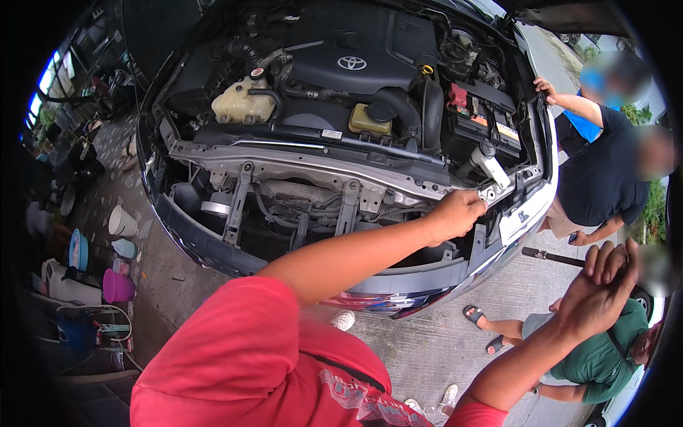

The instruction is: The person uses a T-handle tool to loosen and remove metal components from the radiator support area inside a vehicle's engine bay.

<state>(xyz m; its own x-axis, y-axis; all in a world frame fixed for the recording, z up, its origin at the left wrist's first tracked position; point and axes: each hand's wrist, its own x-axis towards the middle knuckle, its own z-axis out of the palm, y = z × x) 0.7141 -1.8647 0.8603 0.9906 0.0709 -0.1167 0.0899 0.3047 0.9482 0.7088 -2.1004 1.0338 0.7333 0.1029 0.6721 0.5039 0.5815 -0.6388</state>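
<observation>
An open car engine bay lies in front of me, its front grille area uncovered. My left hand (455, 215) is closed at the right end of the silver front crossmember (306, 162), fingertips pinched together; what they hold, if anything, is hidden. Just above it leans a white tube-like part with a grey round top (491, 164). Off to the right, my right hand (597, 292) is raised away from the car, its fingers curled round a dark slim rod-shaped tool (551, 256) that points left toward the car's corner. The tool's other end is hidden by the hand.
Beyond the crossmember sit a black engine cover (363, 46), a battery (484, 121) and a coolant tank (243, 101). At right, a person in black (597, 171) rests a hand on the car; another wears green (601, 356). Tubs, including a pink one (118, 285), stand left.
</observation>
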